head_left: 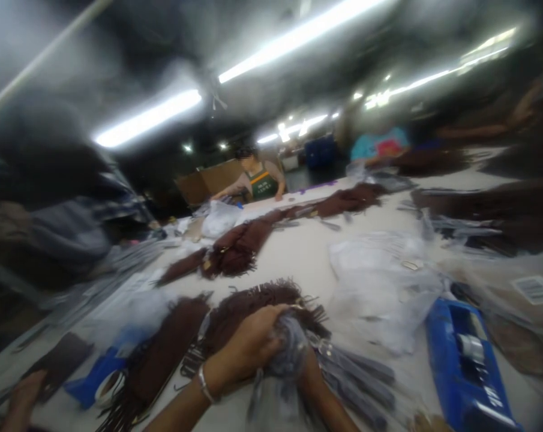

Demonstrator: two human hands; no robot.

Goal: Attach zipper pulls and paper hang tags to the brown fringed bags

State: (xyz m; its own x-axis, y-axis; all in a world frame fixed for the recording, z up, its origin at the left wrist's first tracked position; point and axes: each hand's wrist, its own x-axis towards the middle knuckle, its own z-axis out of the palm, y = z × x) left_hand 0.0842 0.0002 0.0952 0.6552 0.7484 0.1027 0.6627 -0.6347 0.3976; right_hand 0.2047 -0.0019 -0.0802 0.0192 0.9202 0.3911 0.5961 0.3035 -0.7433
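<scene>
My left hand (255, 339), with a bracelet at its wrist, is closed on a grey bundle in clear plastic (289, 345). My right hand (305, 360) reaches the bundle from the other side; its fingers are hidden by the plastic and blur. Just beyond my hands lies a heap of dark brown fringed pieces (235, 315). To the right, several grey straps (356, 372) with metal fittings lie on the table. Another long brown fringed piece (167, 348) is left of my left forearm.
A blue tape dispenser (449, 360) stands at right, near clear plastic bags (383, 282). Another blue dispenser (95, 372) is at left, close to another person's hand (28, 387). More brown fringed pieces (239, 246) run along the white table (293, 252). Co-workers (262, 177) stand at the far side.
</scene>
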